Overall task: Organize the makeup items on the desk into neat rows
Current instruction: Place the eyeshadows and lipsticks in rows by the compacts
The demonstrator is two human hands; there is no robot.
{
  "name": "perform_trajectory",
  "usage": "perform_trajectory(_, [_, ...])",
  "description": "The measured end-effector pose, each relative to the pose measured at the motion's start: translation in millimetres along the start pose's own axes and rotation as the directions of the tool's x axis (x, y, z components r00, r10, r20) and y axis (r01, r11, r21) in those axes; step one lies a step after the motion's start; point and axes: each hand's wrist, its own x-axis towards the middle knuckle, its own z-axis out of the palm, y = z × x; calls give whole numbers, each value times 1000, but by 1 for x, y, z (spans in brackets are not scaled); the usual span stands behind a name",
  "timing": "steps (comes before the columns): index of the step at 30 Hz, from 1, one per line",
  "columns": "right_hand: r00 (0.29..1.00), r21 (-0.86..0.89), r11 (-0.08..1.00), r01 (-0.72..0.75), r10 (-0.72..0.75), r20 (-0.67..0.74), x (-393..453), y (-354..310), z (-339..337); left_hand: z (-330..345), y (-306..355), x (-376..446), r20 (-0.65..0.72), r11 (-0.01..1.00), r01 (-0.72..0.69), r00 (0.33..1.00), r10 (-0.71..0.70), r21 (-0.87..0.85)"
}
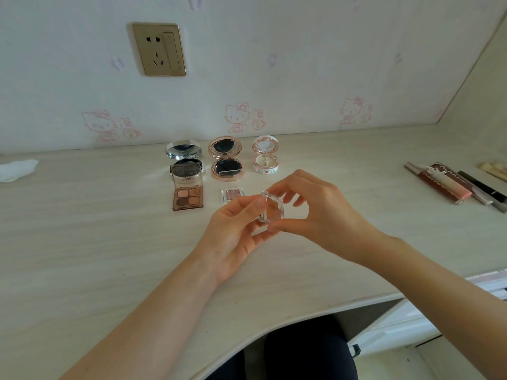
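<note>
Nearest the lens: dark-clothed legs under the curved front edge of the pale wood-grain desk. Above that edge, two bare forearms converging on a small clear square eyeshadow case, lifted off the desk top. Left hand palm up beneath the case, thumb and fingertips pinching its left and lower edges. Right hand arched over from the right, thumb under the case's near edge, fingers curled onto its far edge. Whether the case lid is open or closed: cannot tell.

Just behind and left of the held case, flat on the desk: a single glittery pink eyeshadow pan. Farther left of the case: a four-shade brown eyeshadow palette, clear lid standing up. Behind the case, in a row along the wall: a silver round compact, a rose-gold round compact, and a small white patterned compact, all three open with mirrors raised. Well to the right of the case: a cluster of lip gloss tubes lying side by side, with pale brush handles beyond them at the frame edge. Far left of the case: a crumpled white tissue. High on the wall behind and left of the case: a gold wall socket on cartoon-cat wallpaper.
</note>
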Motion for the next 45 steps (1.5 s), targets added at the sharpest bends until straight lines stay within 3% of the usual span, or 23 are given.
perform_trajectory(8, [989, 210, 967, -145, 143, 21, 3, 1, -5, -2, 4, 1, -9, 998, 7, 1000, -8, -64])
perform_trajectory(16, [989, -90, 996, -1, -12, -146, -6, 7, 8, -2, 1, 2, 0, 999, 17, 1000, -17, -41])
perform_trajectory(19, [975, -98, 995, 29, -50, -218, -1, 9, 10, -2, 1, 3, -17, 1000, 11, 1000, -12, -26])
perform_trajectory(22, [973, -39, 999, 17, -25, -227, 6, 12, 9, -2, 4, 4, -57, 998, -16, 998, 19, 60])
perform_trajectory(26, [985, -30, 999, -33, 28, -172, 19, 28, 7, 2, 10, 4, -132, 947, -88, 982, 134, 308])
perform_trajectory(28, [987, -68, 997, -41, 30, -157, 26, 38, 7, 2, 13, 8, -153, 856, -155, 953, 261, 493])
perform_trajectory(29, [989, -94, 995, -40, 26, -148, 29, 44, 8, 0, 13, 12, -140, 754, -192, 926, 352, 628])
perform_trajectory(31, [992, -149, 987, -51, 33, -125, 36, 55, 10, -4, 10, 20, -13, 424, -244, 856, 517, 872])
perform_trajectory(33, [995, -191, 979, -69, 53, -87, 42, 63, 13, -6, 4, 25, 173, 105, -277, 810, 561, 955])
perform_trajectory(36, [997, -250, 965, -83, 79, -25, 49, 66, 16, -6, -4, 32, 341, -179, -290, 793, 506, 940])
perform_trajectory(38, [997, -305, 949, -76, 77, -10, 50, 65, 17, -7, -8, 35, 373, -262, -277, 797, 476, 925])
perform_trajectory(45, [995, -397, 915, -69, 92, 38, 54, 67, 21, -9, -8, 44, 396, -368, -245, 815, 423, 897])
